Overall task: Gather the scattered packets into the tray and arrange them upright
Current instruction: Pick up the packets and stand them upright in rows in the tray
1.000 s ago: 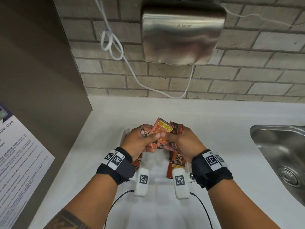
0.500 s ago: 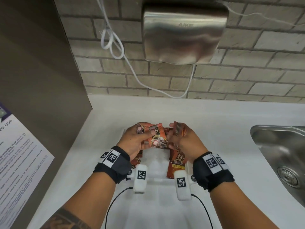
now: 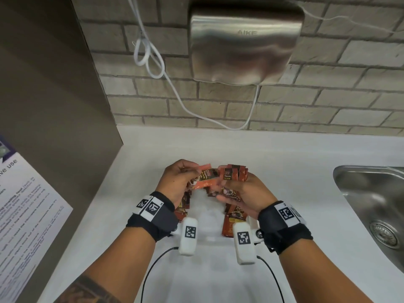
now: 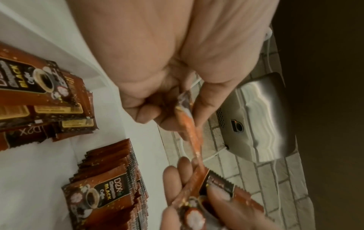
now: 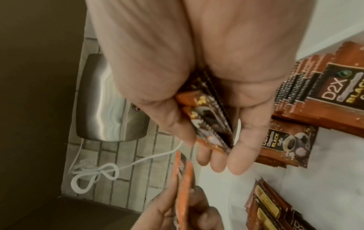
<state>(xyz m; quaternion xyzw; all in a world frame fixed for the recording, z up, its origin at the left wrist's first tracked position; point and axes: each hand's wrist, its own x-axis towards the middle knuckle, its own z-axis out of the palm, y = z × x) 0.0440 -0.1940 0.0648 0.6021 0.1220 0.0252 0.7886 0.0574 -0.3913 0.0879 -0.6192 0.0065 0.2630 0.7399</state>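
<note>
Packets of D2X black coffee are what we have in both hands, held up above the white tray (image 3: 209, 217) on the counter (image 3: 284, 162). Our left hand (image 3: 177, 182) pinches one orange packet (image 3: 204, 181) between thumb and fingers, so that it lies crosswise with its free end reaching toward the other hand. Our right hand (image 3: 244, 191) grasps a small bundle of packets (image 3: 232, 174), thumb on one face and fingers curled behind, their top edges fanned upward. Below, more packets sit in the tray in two groups: a row (image 3: 232, 221) along its right side, just under our right wrist, and another (image 3: 183, 204) along its left side, mostly hidden by our left wrist. The left wrist view shows these rows (image 4: 110, 186) overlapping, each packet leaning on the next, rather than standing straight. The tray sits near the counter's front edge, toward its left end. A steel sink (image 3: 371, 206) is set in the counter's right end, and a hand dryer (image 3: 244, 42) hangs on the brick wall behind.
</note>
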